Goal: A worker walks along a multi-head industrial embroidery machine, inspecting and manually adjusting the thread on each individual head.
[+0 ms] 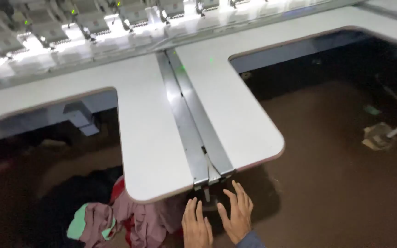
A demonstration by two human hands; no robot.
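The left hand [196, 226] and right hand [238, 214] lie nearest, side by side at the bottom edge, fingers straight and slightly spread, holding nothing. Both reach toward the near end of the grey metal rail [194, 124], whose bracket [211, 179] hangs just above the fingertips. The rail runs between two halves of the white table [148, 138]. Left of the rail's near end, under the table edge, lies a heap of mauve, red and green cloth [116, 220]. Beyond the rail's far end stand lit machine heads [83, 23].
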